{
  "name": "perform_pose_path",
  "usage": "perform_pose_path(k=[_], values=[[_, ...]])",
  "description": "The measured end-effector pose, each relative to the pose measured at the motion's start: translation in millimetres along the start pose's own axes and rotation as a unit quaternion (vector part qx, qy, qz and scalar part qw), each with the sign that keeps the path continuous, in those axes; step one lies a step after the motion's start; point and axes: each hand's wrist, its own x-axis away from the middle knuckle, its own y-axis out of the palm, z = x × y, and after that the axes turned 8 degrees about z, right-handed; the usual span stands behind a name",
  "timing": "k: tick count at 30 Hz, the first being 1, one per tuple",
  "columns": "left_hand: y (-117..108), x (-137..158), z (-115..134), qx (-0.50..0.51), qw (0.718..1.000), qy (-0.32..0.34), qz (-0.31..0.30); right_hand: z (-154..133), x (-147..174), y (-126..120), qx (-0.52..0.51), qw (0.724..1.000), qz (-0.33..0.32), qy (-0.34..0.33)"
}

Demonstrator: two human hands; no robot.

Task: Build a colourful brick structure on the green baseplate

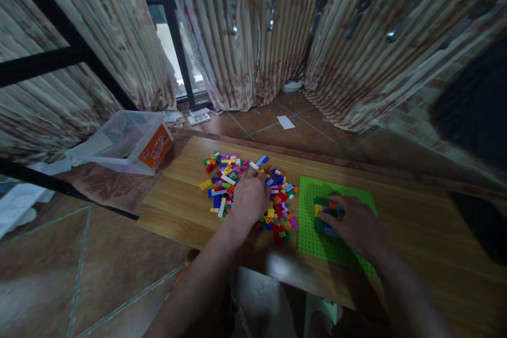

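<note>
My left hand (pixel 251 196) is down in a loose pile of coloured toy building bricks (pixel 281 198), its fingers curled together. A white brick (pixel 254 165) shows just beyond its fingertips; whether anything is pinched is hidden. To the right lies a green studded baseplate (pixel 312 190). On it stands a small build of joined bricks (pixel 320 216) in green, yellow, orange and blue. My right hand (pixel 352 220) closes on this build from the right, thumb at the near side and fingers across the top, covering part of it.
The pile and baseplate lie on a wooden tabletop (pixel 174 190). Left of it, a clear plastic bin (pixel 119 137) with an orange label stands on the floor. Papers (pixel 285 122) lie on the tiles beyond. A black metal frame (pixel 91 63) crosses before striped curtains (pixel 245 53).
</note>
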Motion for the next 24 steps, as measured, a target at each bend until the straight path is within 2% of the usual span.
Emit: perform_pose_path(k=[7,12,15,17,19,21,24], values=[[5.0,1.3,-4.4,-0.018,1.000,0.007,0.007,-8.8,-3.6,-2.6,-0.020,0.999,0.014,0.031],[-6.5,-1.5,-20.5,0.093,0.995,-0.038,0.016,-27.3,-11.0,-2.3,-0.095,0.992,0.071,0.041],[-13.5,-2.5,-24.9,0.194,0.979,-0.063,-0.020,-44.7,-11.8,-2.2,-0.181,0.977,0.109,0.009],[-14.7,-1.5,-21.6,0.308,0.945,-0.083,-0.071,-58.5,-10.6,-3.2,-0.244,0.963,0.109,-0.016],[-13.5,0.5,-14.2,0.432,0.884,-0.129,-0.121,-72.0,-8.6,-4.6,-0.304,0.948,0.092,-0.025],[-12.1,2.8,-5.8,0.515,0.824,-0.177,-0.156,-83.6,-6.2,-5.0,-0.361,0.930,0.069,-0.008],[-10.7,5.4,3.5,0.572,0.777,-0.183,-0.188,-95.9,-2.5,-0.4,-0.459,0.887,0.024,0.045]])
